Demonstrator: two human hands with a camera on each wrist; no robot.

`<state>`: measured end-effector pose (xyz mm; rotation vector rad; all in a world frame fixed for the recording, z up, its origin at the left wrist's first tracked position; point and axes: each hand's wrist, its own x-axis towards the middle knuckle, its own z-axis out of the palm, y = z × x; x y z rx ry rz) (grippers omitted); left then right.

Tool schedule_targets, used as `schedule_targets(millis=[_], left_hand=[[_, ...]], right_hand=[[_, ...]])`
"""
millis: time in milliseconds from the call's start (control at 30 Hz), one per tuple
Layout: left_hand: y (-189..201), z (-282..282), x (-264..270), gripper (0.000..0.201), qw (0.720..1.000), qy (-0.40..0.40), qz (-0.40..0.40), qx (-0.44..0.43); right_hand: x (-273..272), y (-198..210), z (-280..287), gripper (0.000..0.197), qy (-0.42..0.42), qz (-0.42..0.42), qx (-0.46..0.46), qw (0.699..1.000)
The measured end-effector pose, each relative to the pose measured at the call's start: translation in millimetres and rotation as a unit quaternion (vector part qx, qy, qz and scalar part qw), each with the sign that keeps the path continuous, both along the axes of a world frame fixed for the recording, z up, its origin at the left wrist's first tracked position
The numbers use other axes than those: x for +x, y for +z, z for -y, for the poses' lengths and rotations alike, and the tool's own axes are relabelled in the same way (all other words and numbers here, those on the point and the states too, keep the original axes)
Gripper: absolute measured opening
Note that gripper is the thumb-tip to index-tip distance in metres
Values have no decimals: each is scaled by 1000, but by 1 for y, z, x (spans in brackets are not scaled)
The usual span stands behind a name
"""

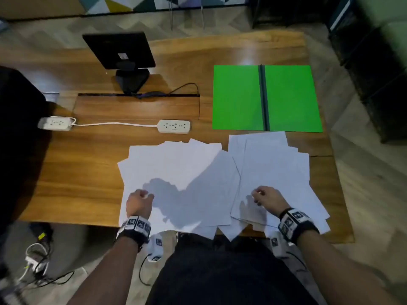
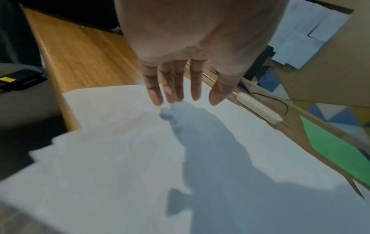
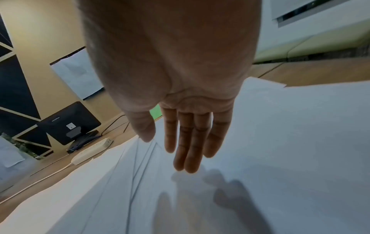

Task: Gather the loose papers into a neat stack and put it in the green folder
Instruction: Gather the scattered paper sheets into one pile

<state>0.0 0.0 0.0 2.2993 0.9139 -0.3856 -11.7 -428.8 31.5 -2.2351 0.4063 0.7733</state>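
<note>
Head view: white papers [image 1: 198, 172] lie fanned in two loose, overlapping spreads on the near half of the wooden counter [image 1: 77, 172], several sheets overhanging its near edge. Green folder [image 1: 237, 97] lies open and flat at the far right of the counter, its dark spine running front to back, its near edge just beyond the right spread; no sheet is on it. Left hand [image 1: 139, 202] is over the near part of the left spread, right hand [image 1: 265, 198] over the near part of the right spread, and both cast shadows on the sheets. Each wrist carries a band with black-and-white markers.

Left wrist view: the left hand's grip is apart, fingers [image 2: 195, 82] straight and slightly spread, holding nothing; whether the tips touch the paper cannot be told.

Right wrist view: the right hand's grip is likewise apart, fingers [image 3: 192, 142] straight and close together, pointing down at the sheets, nothing held; contact cannot be told.

Also on the counter: a black monitor [image 1: 119, 50] seen from behind at the far left, and two white power strips [image 1: 174, 126] joined by a white cable, just beyond the left spread.
</note>
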Motion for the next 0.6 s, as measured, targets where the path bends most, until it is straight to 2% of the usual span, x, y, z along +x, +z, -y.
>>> schedule_targets(millis=[133, 233, 333, 433, 500, 600], left_hand=[[0, -6, 30, 57, 995, 98, -21, -9], [-16, -22, 38, 76, 990, 115, -75, -35], [-31, -33, 38, 89, 987, 125, -80, -55], [-35, -33, 34, 94, 984, 142, -66, -87], [-34, -32, 32, 94, 985, 135, -60, -91], [-34, -26, 30, 74, 988, 114, -27, -97]], right_hand=[[22, -12, -33, 22, -44, 8, 12, 999], [26, -29, -58, 26, -59, 1, 8, 998], [29, -41, -80, 36, -104, -42, 18, 994], [32, -55, -97, 41, -167, -83, 55, 981], [34, -58, -107, 34, -186, -95, 67, 976], [38, -59, -113, 30, -210, -101, 59, 971]])
